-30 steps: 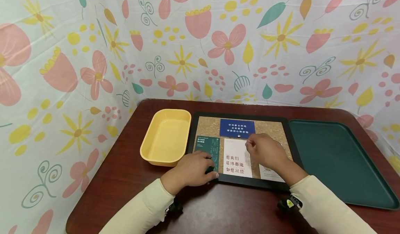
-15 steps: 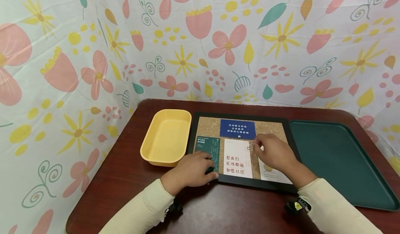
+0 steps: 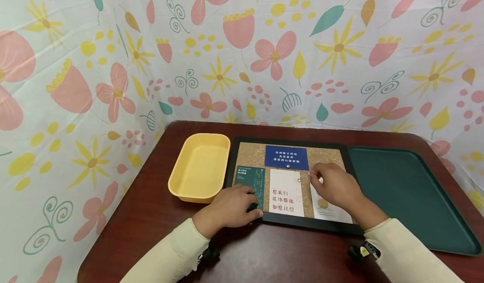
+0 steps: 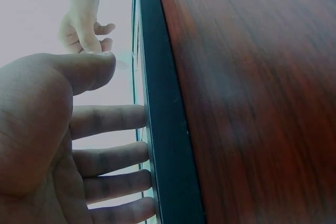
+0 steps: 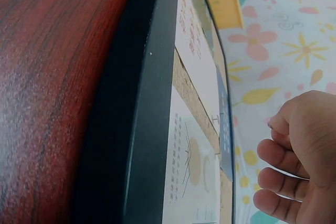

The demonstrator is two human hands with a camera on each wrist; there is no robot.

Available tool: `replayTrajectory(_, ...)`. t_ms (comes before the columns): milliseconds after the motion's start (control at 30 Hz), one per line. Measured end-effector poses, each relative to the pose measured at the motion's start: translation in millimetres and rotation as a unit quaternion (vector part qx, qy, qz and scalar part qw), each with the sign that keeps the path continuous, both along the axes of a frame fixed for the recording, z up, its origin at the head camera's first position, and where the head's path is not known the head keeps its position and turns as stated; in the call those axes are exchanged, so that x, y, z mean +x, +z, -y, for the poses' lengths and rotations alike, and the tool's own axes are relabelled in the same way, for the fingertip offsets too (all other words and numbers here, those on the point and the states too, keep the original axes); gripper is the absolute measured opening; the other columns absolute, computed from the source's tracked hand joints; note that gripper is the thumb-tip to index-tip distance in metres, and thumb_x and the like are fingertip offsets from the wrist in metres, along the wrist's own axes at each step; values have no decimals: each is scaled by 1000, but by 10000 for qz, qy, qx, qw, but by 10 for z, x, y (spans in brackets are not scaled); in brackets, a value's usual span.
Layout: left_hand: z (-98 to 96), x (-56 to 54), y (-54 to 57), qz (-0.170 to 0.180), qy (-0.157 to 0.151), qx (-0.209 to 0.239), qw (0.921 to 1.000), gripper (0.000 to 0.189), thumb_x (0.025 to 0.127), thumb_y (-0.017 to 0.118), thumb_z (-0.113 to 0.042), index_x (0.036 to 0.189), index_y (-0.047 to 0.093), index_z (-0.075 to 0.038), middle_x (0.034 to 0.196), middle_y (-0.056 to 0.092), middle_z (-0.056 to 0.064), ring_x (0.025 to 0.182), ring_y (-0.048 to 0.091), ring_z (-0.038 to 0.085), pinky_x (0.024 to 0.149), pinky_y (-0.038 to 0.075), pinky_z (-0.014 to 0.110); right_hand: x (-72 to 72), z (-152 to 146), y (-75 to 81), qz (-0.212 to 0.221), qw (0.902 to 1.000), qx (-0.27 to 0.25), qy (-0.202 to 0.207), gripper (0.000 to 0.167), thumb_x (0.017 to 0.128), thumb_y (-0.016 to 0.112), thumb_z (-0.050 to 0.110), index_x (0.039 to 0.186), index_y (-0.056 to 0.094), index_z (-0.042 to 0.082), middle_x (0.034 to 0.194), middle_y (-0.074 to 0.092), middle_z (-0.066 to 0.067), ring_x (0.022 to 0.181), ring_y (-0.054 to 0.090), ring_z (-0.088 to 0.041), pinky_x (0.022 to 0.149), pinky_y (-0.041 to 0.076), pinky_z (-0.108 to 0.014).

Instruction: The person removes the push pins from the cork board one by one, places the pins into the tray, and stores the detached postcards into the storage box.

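A black-framed corkboard (image 3: 252, 150) bears a blue card (image 3: 295, 152), a green card (image 3: 246, 177), a pale card with red writing (image 3: 282, 185) and a white card with a round drawing (image 3: 334, 212). My left hand (image 3: 233, 205) rests over the green card and the frame's near edge, fingers extended. My right hand (image 3: 338, 187) is above the white card; its thumb and forefinger pinch a tiny pushpin, mostly hidden, with a small dark tip showing in the right wrist view. Silvery pushpins sit on the blue card's lower edge and the pale card's upper right.
Left of the board stands a yellow tub (image 3: 198, 169). A dark green tray (image 3: 408, 199) lies along the board's right side. All are on a reddish-brown table (image 3: 295, 249), with a flower-patterned cloth (image 3: 227, 73) hanging behind and at the left.
My right hand has shifted right from the pale card's upper right corner towards the white card, uncovering the pushpin on the pale card. The left hand keeps its place.
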State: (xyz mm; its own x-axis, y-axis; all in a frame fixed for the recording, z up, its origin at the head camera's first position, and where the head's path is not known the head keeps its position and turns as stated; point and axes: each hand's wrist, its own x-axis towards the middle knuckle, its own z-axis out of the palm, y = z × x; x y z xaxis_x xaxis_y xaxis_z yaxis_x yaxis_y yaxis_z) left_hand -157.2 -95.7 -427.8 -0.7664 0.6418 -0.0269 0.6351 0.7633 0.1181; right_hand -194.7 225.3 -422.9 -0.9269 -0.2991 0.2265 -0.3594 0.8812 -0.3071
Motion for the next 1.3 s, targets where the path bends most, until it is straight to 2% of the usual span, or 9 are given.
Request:
replayTrajectory(400, 6, -1, -12, 4, 29, 16, 10000, 39, 99, 60, -55, 119, 78, -25, 133, 65, 2, 125, 58, 21, 96, 52, 39, 48, -67, 40, 161, 9998, -32, -136, 11, 100, 61, 22, 95, 66, 14, 86, 63, 0, 69, 51, -14, 53, 42, -33)
replayTrajectory(867, 10, -7, -20, 14, 42, 34, 10000, 38, 99, 60, -54, 118, 78, -25, 134, 65, 1, 125, 58, 20, 95, 52, 39, 82, -175, 38, 128, 9996, -18, -245, 10, 100, 62, 23, 95, 67, 16, 91, 66, -1, 78, 57, -17, 57, 45, -36)
replayTrajectory(1300, 4, -18, -30, 70, 53, 25, 10000, 38, 99, 61, -54, 119, 78, -26, 134, 64, 1, 126, 58, 20, 95, 52, 39, 109, -265, 41, 155, 9994, -29, -313, 10, 100, 61, 22, 95, 66, 15, 92, 65, -3, 78, 55, -18, 55, 42, -34)
